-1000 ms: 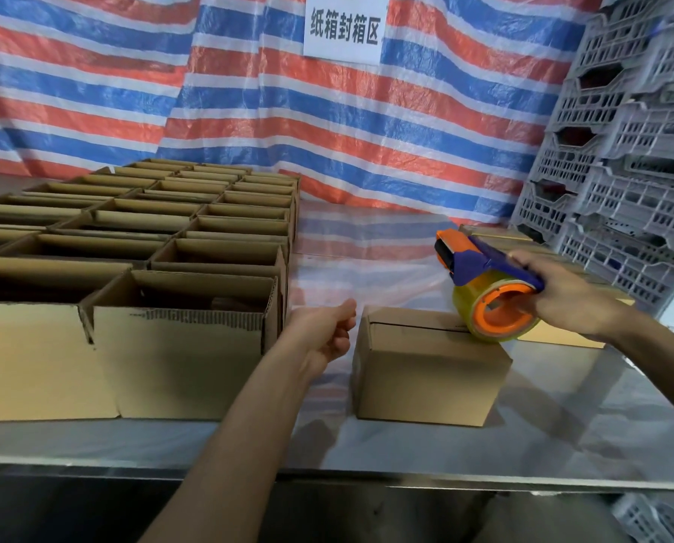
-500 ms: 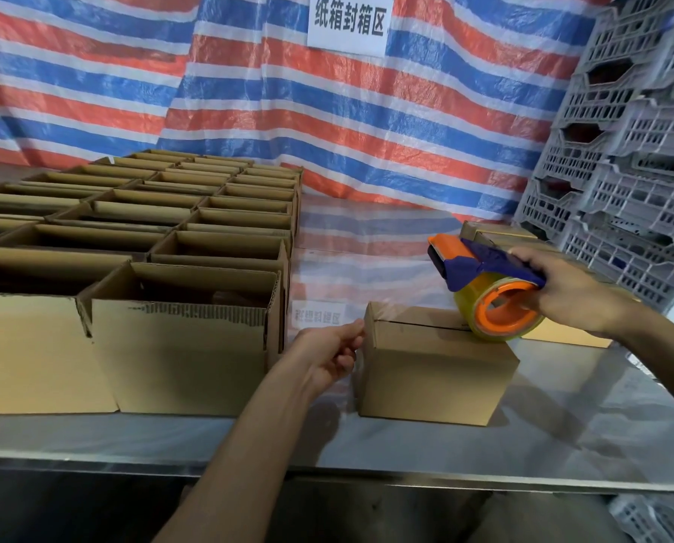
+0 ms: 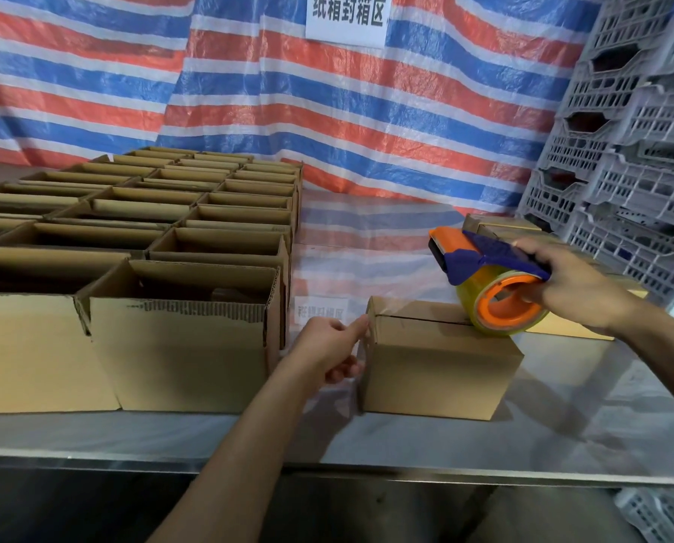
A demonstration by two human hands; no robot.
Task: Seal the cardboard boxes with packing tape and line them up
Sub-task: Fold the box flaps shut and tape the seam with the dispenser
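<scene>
The one head-worn camera looks forward and down over the near table (image 3: 562,436) edge, close to the boxes (image 3: 186,346), facing the tarp (image 3: 366,123).

open boxes (image 3: 186,307) left, crates (image 3: 633,182) right

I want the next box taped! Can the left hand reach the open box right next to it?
Probably yes. The left hand is right beside the nearest open box, with nothing between them. But it seems to pinch the clear tape at the closed box, so it must let go first.
</scene>
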